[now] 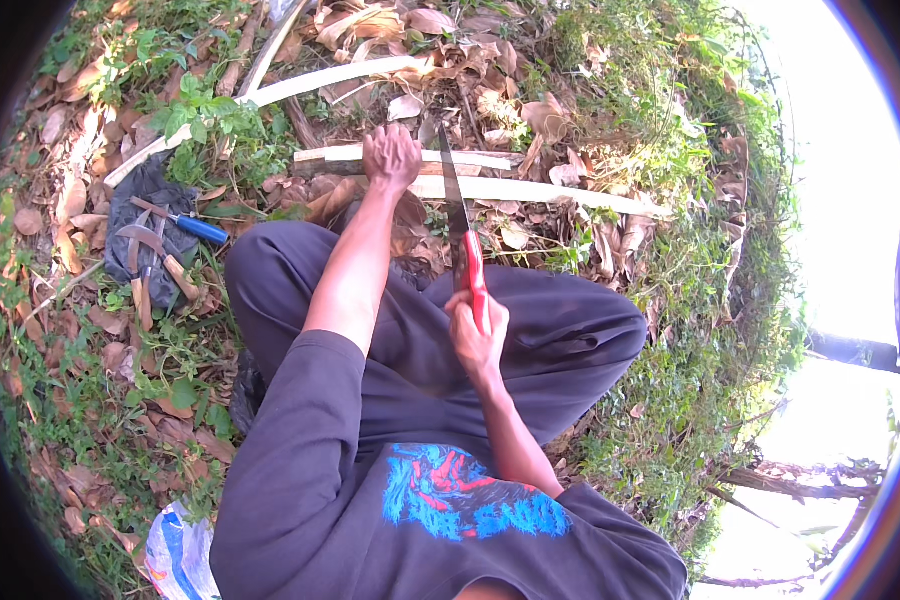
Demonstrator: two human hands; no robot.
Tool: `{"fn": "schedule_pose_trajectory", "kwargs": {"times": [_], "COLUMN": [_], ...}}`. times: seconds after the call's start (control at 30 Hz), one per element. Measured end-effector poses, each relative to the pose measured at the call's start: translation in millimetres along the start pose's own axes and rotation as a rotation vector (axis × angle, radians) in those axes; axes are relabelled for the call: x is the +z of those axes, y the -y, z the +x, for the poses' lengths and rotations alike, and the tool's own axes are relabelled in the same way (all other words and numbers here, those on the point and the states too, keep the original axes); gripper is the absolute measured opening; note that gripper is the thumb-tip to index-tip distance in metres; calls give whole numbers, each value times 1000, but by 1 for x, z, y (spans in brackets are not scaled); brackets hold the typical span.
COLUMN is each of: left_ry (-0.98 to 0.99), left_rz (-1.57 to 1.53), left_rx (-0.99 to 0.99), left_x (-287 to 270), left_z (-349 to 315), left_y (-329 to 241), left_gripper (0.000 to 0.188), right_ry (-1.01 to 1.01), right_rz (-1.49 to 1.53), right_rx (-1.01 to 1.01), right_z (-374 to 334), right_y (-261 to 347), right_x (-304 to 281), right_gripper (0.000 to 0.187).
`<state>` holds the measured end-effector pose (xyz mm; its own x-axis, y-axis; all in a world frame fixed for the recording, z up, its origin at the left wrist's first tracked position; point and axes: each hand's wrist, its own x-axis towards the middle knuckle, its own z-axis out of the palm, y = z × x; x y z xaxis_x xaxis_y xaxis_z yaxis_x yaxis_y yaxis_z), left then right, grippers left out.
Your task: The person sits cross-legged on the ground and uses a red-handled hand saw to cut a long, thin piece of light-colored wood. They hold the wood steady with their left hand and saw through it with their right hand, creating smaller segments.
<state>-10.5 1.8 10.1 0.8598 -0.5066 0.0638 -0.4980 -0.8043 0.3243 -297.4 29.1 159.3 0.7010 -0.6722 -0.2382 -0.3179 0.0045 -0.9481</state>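
My left hand [392, 157] is closed over a pale wooden strip [342, 153] that lies on a darker piece of wood [315, 168] on the ground, ahead of my crossed legs. My right hand [478, 330] grips the red handle of a handsaw [475, 275]. Its long tapering blade [454, 185] points away from me and crosses the strip just right of my left hand. I cannot tell whether its teeth are in the wood. A longer pale strip [560, 193] lies nearer to me, also passing by the blade.
To my left, a black plastic sheet [155, 185] carries a blue-handled tool [202, 229], a curved blade with a wooden handle [178, 275] and other hand tools. Long pale strips [340, 72] lie beyond my hands. Dry leaves and grass cover the ground. A white-and-blue plastic bag [182, 552] sits at lower left.
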Motion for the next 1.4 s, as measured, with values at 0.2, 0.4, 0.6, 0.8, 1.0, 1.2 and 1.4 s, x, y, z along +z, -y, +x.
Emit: {"fn": "schedule_pose_trajectory", "kwargs": {"times": [0.2, 0.4, 0.6, 0.8, 1.0, 1.2, 1.4], "left_ry": [-42, -130, -25, 57, 0, 71, 82], "left_rz": [-10, -19, 2, -36, -7, -32, -23], "left_rx": [31, 18, -2, -7, -23, -27, -17], "left_x": [-2, 7, 1, -3, 5, -5, -6], "left_z": [-2, 1, 1, 3, 1, 2, 2], "left_y": [-4, 1, -3, -8, -1, -7, -4], "left_gripper": [34, 27, 37, 38, 40, 38, 38], "right_ry": [-24, -8, -18, -19, -10, -11, -27], "right_rz": [-39, 43, 107, 53, 100, 29, 123], "right_rx": [-71, 38, 28, -6, 45, -25, 124], "right_z": [43, 44, 17, 67, -13, 50, -7], "right_y": [-9, -5, 11, -1, 3, -4, 8], "right_x": [8, 10, -2, 10, -4, 18, 3], "right_gripper": [15, 13, 17, 17, 15, 13, 16]}}
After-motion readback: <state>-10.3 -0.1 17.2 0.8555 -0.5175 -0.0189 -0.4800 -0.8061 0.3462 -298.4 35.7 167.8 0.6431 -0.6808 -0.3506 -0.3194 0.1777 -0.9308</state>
